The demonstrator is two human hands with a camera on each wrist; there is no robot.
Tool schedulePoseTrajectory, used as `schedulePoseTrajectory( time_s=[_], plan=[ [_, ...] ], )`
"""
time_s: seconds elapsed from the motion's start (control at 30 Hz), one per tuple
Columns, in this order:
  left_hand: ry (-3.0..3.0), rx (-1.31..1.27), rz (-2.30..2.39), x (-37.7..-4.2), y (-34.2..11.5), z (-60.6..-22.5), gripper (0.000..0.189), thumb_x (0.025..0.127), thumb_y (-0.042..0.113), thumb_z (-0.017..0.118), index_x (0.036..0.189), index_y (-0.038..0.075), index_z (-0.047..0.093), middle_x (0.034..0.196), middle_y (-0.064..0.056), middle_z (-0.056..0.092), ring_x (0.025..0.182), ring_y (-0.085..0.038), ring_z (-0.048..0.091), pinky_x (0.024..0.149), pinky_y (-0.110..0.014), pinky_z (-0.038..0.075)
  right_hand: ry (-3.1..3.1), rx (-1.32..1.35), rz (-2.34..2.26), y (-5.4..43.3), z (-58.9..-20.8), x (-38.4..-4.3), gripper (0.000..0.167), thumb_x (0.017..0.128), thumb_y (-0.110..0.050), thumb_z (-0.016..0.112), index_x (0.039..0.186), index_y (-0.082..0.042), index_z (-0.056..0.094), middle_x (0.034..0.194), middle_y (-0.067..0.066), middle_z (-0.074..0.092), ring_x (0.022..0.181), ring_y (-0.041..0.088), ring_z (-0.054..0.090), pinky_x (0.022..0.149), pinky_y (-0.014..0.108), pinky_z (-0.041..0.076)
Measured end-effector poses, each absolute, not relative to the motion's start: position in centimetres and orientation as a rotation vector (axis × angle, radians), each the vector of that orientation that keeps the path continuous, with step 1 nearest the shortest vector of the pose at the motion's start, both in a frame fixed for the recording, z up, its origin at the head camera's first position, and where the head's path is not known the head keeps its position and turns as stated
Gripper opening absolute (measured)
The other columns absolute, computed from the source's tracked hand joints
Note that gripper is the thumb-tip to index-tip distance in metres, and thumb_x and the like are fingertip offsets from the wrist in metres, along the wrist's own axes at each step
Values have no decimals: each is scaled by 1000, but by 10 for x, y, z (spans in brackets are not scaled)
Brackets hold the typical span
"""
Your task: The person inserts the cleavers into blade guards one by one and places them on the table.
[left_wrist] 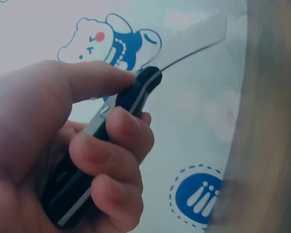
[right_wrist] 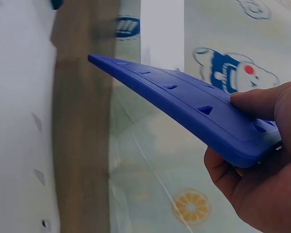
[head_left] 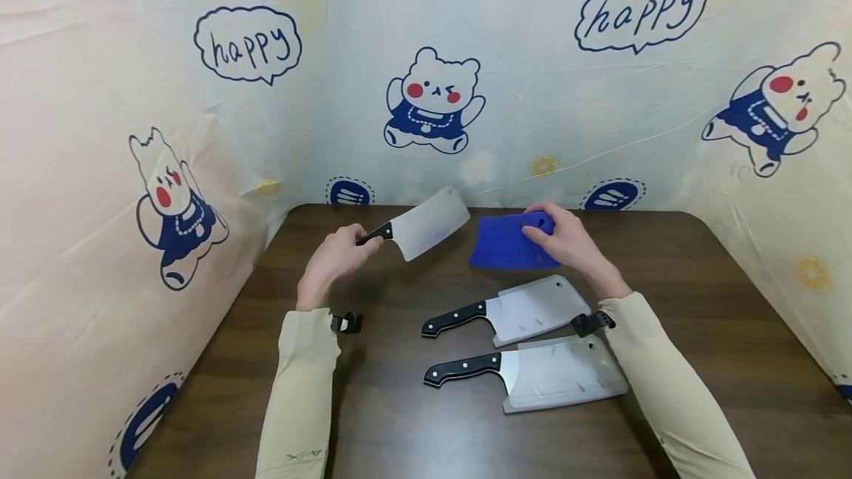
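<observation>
My left hand [head_left: 339,253] grips a cleaver by its black riveted handle [left_wrist: 82,155]. Its bare, wide blade [head_left: 433,224] points to the right and slightly up, over the far part of the table. In the left wrist view the fingers curl round the handle and the thumb lies along it. At the far right, my right hand [head_left: 566,239] pinches a blue plastic blade guard [head_left: 509,242] by its right end. The right wrist view shows the guard [right_wrist: 179,107] tilted, with small slots along it, thumb above and fingers below. A gap separates the blade from the guard.
Two more cleavers lie nearer on the brown table [head_left: 386,420], handles to the left. The upper cleaver [head_left: 532,309] and the lower cleaver [head_left: 559,372] both sit in pale translucent guards, partly under my right forearm. A printed cloth [head_left: 519,109] hangs behind the table.
</observation>
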State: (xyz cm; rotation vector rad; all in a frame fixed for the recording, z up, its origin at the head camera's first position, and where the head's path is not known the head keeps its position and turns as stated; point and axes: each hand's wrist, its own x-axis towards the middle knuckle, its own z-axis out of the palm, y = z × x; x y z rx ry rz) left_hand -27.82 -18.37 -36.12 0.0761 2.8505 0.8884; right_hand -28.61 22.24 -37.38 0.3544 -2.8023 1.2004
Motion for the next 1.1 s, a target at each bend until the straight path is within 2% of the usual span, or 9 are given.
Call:
schedulePoseTrajectory(
  time_s=[0.13, 0.4, 0.5, 0.6, 0.73, 0.87, 1.1],
  plan=[
    [2831, 142, 966, -275, -181, -358, 42, 97, 52, 51, 109, 12, 58, 81, -8, 52, 73, -24, 51, 60, -33, 40, -2686, 324, 1266, 237, -367, -280, 40, 98, -30, 60, 132, -13, 51, 135, 19, 53, 115, 40, 55, 91, 59, 49],
    [2784, 281, 1110, -265, -187, -344, 41, 96, 53, 54, 107, 14, 58, 76, -8, 51, 64, -25, 49, 54, -30, 41, -2544, 219, 1337, 261, -347, -259, 44, 97, -35, 60, 134, -14, 52, 134, 17, 54, 109, 32, 54, 84, 38, 45],
    [2786, 342, 1113, -262, -192, -342, 41, 95, 54, 55, 106, 15, 59, 76, -8, 51, 64, -25, 48, 54, -30, 40, -2528, 196, 1348, 268, -344, -253, 45, 98, -38, 58, 136, -15, 50, 133, 15, 55, 109, 28, 54, 84, 34, 44],
    [2753, 402, 1134, -261, -195, -340, 39, 94, 54, 56, 104, 16, 59, 72, -7, 50, 59, -24, 46, 51, -30, 39, -2517, 162, 1397, 274, -341, -245, 47, 99, -41, 55, 138, -16, 48, 135, 13, 53, 110, 27, 52, 85, 33, 45],
    [2676, 474, 1167, -260, -195, -339, 38, 94, 53, 58, 102, 16, 59, 69, -7, 50, 53, -21, 43, 47, -30, 37, -2501, 153, 1461, 282, -340, -239, 47, 100, -41, 52, 139, -16, 48, 136, 12, 51, 110, 25, 50, 81, 26, 45],
    [2621, 508, 1223, -259, -195, -340, 37, 94, 52, 58, 99, 16, 59, 68, -8, 50, 50, -21, 42, 44, -30, 36, -2473, 146, 1486, 287, -341, -236, 44, 100, -41, 52, 137, -17, 51, 128, 7, 54, 102, 20, 52, 76, 22, 48],
    [2601, 521, 1280, -257, -197, -343, 37, 95, 50, 59, 93, 13, 58, 66, -16, 49, 46, -23, 41, 42, -31, 34, -2369, 151, 1614, 295, -343, -234, 40, 100, -35, 53, 135, -15, 52, 112, -5, 53, 89, 10, 60, 68, 22, 55]
  ],
)
